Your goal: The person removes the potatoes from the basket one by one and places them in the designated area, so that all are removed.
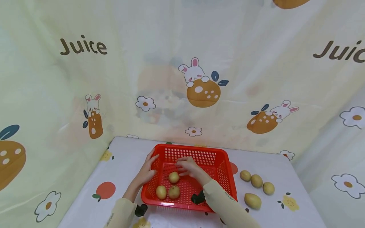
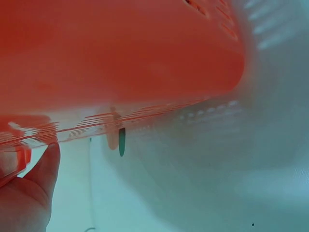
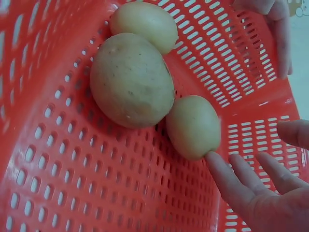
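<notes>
A red plastic basket [image 1: 185, 204] with slotted walls stands on the table. Three potatoes lie at its left side: one farther back [image 1: 174, 177], one near the left front corner [image 1: 161, 192] and a browner one [image 1: 174, 192] beside it. My left hand [image 1: 146, 171] holds the basket's left rim, with fingers on both sides of the wall; in the left wrist view a finger [image 2: 46, 166] meets the outer wall. Inside the basket is my right hand [image 1: 189, 167], fingers spread and slightly bent. In the right wrist view, one of its fingertips touches the rearmost potato [image 3: 194, 128].
To the right of the basket, three small potatoes [image 1: 256, 180] lie in a slanting row on the patterned tablecloth [image 1: 122, 158]. A larger potato [image 1: 252, 201] sits nearer the front. A printed curtain [image 1: 159, 133] hangs behind and beside the table.
</notes>
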Tool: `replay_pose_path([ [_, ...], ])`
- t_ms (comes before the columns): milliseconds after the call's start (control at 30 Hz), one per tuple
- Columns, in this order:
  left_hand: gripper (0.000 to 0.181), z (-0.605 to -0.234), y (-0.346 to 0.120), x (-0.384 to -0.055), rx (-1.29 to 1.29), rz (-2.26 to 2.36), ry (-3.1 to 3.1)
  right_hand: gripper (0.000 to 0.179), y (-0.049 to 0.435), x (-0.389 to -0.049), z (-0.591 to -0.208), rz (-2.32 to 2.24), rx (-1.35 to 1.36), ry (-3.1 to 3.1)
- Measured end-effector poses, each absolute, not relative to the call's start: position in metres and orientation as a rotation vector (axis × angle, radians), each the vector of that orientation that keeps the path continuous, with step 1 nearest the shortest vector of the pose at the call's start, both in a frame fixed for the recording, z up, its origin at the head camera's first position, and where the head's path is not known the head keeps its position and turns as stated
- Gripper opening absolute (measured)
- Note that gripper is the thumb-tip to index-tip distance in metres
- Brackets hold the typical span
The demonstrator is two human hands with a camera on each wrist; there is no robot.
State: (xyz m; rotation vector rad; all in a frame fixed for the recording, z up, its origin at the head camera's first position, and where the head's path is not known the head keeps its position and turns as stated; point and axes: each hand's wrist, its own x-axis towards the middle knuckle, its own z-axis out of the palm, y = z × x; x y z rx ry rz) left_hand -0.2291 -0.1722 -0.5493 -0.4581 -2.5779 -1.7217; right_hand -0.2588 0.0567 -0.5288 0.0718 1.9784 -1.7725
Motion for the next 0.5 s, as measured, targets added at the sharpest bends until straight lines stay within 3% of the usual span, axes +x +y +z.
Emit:
replay_pose_path([
  [500, 0.073, -0.551, -0.172, -0.230, -0.436, -1.732, -2.581, 0.040, 0.048, -0.255, -0.543, -1.683, 0.071, 2.008],
])
